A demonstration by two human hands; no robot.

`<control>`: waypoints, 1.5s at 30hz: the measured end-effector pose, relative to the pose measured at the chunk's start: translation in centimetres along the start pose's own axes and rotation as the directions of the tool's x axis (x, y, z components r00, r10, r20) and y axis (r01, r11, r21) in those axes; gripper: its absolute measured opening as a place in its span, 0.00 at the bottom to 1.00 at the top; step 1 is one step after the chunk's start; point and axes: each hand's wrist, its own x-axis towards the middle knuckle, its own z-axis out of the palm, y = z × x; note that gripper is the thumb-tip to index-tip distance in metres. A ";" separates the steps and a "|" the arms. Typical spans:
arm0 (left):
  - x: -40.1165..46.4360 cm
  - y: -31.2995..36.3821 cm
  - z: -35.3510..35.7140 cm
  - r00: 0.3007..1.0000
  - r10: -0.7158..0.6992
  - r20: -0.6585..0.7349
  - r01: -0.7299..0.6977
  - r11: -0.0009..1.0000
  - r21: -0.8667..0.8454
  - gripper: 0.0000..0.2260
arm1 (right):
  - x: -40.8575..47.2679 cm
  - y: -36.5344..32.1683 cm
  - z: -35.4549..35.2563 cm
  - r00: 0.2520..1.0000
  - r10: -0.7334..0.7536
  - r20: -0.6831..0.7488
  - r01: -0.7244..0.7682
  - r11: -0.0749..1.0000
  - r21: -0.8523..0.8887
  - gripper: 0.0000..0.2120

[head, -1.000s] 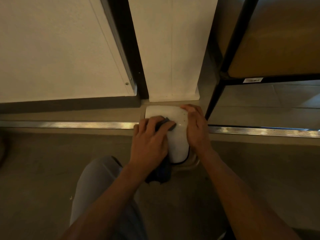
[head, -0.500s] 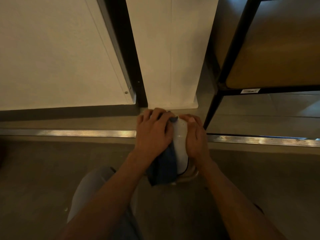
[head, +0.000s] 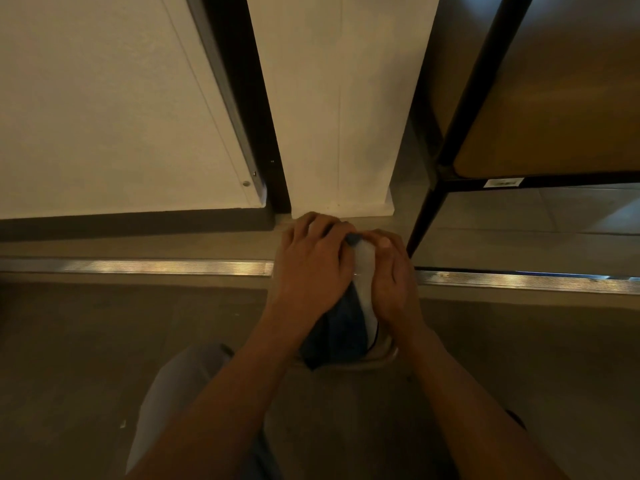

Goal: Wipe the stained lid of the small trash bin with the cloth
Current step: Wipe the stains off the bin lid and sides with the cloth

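The left hand [head: 313,261], fingers curled, presses a dark blue cloth [head: 341,332] onto the small bin's white plastic lid [head: 365,271]. The right hand [head: 391,282] grips the lid's right edge, fingers bent over it.

The lid [head: 364,271] lies between both hands, the cloth [head: 337,332] under the left hand [head: 313,261].
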 end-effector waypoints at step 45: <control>-5.5 -5.2 0.1 0.953 -0.277 -0.126 0.193 0.869 -0.455 0.17 | -0.8 -0.6 0.6 0.998 -0.061 0.002 0.060 0.971 -0.230 0.17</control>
